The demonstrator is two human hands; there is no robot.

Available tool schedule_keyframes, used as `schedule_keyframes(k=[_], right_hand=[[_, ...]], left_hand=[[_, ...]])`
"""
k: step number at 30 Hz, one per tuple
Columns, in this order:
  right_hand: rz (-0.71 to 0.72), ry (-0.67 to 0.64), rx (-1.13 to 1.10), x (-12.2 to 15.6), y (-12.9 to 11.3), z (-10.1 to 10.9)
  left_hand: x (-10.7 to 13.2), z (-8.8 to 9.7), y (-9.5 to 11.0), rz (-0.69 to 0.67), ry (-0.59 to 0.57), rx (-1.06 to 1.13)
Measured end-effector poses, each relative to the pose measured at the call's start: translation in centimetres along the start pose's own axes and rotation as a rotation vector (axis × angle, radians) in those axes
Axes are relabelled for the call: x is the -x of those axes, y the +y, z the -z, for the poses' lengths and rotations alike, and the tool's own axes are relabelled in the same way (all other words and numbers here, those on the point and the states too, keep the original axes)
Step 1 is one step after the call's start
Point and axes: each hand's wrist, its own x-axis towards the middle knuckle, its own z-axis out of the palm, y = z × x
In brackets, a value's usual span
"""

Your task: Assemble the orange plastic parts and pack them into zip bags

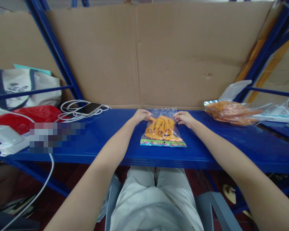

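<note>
A clear plastic bag (162, 128) lies on the blue table in front of me, its colourful printed strip toward me. Inside are several orange, hollow, cone-ended pieces whose exact kind I cannot tell. At the bag's far left corner, my left hand (142, 116) pinches the plastic between thumb and fingers. Opposite it, my right hand (184, 118) grips the far right corner in the same way. Between the two hands the clear far end of the bag is spread out.
A phone (89, 109) rests on coiled white cable at the left, near a red bag (38, 115) and a white power strip (12, 144). More bagged orange pieces (231, 112) lie at the right. Cardboard (168, 54) stands behind the blue table (106, 141), between blue posts.
</note>
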Motion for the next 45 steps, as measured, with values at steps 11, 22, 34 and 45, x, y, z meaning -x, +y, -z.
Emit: schedule_keyframes(k=[11,22,34,45], right_hand=[[0.049,-0.013,-0.001,-0.1,0.1,-0.2],[0.252,-0.002,0.464,-0.3,0.0,-0.2],[0.350,-0.026,0.785,0.0,-0.3,-0.1],[0.545,0.033,0.823,-1.5,1.1,0.0]], left_hand=[[0.1,0.5,-0.2,-0.036,-0.080,0.081],[-0.4,-0.2,-0.1,-0.134,-0.014,-0.151],[0.5,-1.0,0.8,-0.373,-0.082,-0.654],[1.8,-2.3,1.7,-0.617,-0.094,-1.034]])
